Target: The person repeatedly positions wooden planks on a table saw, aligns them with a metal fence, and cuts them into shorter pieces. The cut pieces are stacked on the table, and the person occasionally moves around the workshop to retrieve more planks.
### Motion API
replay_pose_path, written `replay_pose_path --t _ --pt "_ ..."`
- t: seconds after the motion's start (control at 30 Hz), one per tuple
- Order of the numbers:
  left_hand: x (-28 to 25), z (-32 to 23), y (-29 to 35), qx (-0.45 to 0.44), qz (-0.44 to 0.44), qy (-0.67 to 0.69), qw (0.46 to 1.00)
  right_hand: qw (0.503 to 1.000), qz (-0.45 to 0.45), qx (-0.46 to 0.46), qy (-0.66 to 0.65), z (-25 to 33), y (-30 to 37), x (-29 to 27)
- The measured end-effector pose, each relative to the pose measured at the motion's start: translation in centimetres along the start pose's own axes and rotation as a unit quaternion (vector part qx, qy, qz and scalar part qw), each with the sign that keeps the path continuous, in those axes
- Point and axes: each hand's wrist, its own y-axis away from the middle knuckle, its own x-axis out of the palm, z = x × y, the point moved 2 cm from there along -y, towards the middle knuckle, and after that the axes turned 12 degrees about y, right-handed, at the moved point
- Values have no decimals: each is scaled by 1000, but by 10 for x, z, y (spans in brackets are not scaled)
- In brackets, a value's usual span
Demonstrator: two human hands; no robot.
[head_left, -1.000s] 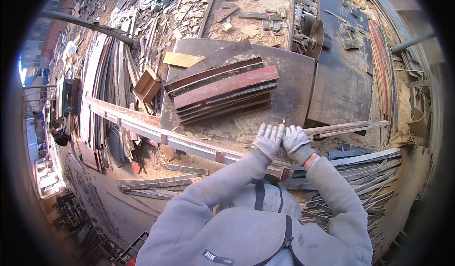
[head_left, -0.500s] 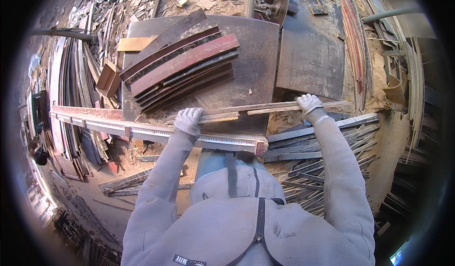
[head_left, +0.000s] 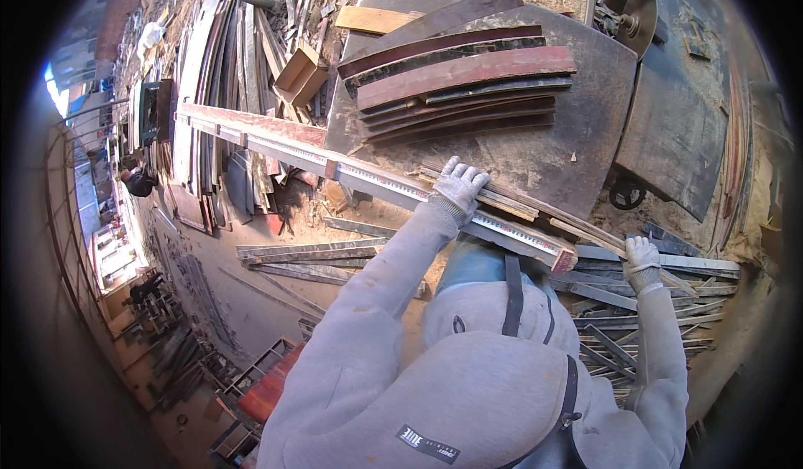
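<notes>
A worker in a grey hooded top and white work gloves handles a long, thin wooden strip [head_left: 535, 210] at a dark, sawdust-strewn table [head_left: 585, 135] in a cluttered timber yard, seen from overhead. The left hand [head_left: 458, 186], at the centre of the frame, presses down on the strip where it lies along a long fence rail with a measuring scale [head_left: 368, 176]; its fingers [head_left: 468, 175] are curled over the strip, gripping it against the rail. The right hand [head_left: 642, 262], at the right of the frame and well apart from the left, has its fingers closed around the strip's other end, which runs off the table's lower edge above a heap of scrap slats [head_left: 652, 302]. The strip slants from the centre down to the right, just beside the rail's red-tipped end. A stack of red and dark boards [head_left: 460, 80] lies on the table in the upper centre, clear of both hands. A round saw blade [head_left: 640, 17] sits near the upper right, and a small open wooden box [head_left: 299, 72] rests among planks at the upper left
</notes>
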Motion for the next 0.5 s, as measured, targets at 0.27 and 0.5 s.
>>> replay_pose_path --t 0.27,0.5 --pt "-17 5 8 8 -67 36 997 999 -45 -18 9 5 2 -18" --pt "-38 23 30 -8 -51 100 994 1000 -10 -17 -11 32 -8 -35"
